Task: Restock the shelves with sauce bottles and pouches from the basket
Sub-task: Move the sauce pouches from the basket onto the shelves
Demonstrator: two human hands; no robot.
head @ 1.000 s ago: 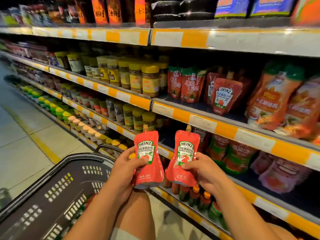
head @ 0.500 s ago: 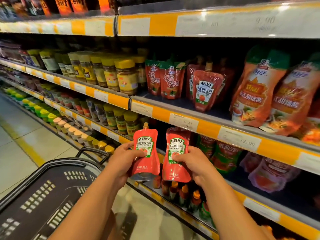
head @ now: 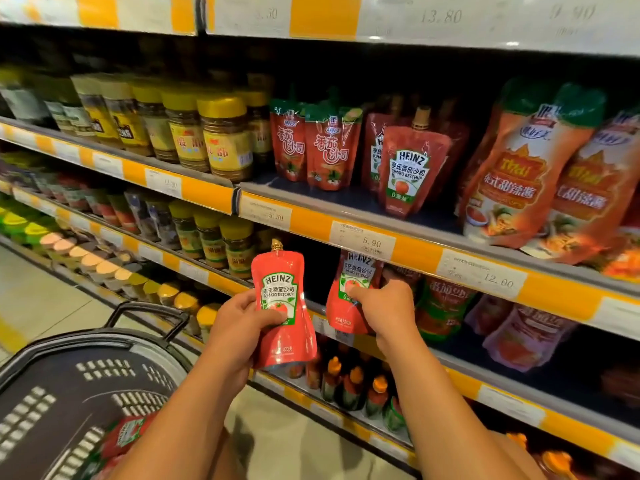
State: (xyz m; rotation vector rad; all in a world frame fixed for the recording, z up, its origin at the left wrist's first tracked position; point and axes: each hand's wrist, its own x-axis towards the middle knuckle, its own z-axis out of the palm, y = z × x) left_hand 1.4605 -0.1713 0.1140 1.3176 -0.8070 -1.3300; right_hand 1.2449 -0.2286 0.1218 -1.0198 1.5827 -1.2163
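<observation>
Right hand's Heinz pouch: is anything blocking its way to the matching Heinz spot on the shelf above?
Yes. The right hand holds its pouch under the orange-and-white shelf edge, which overlaps the pouch's top. The shelved Heinz pouch stands above that edge, with bare shelf in front of it.

Supermarket aisle, price-tagged shelves (head: 381,237), basket (head: 69,358)

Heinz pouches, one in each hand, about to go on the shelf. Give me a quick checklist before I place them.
1. Left hand grip on left pouch: ok.
2. Right hand grip on right pouch: ok.
3. Matching Heinz pouch on shelf above: ok.
4. Free space in front of it: ok.
5. Left pouch cap on: ok; right cap: cannot tell.
6. More stock in basket: ok.
</observation>
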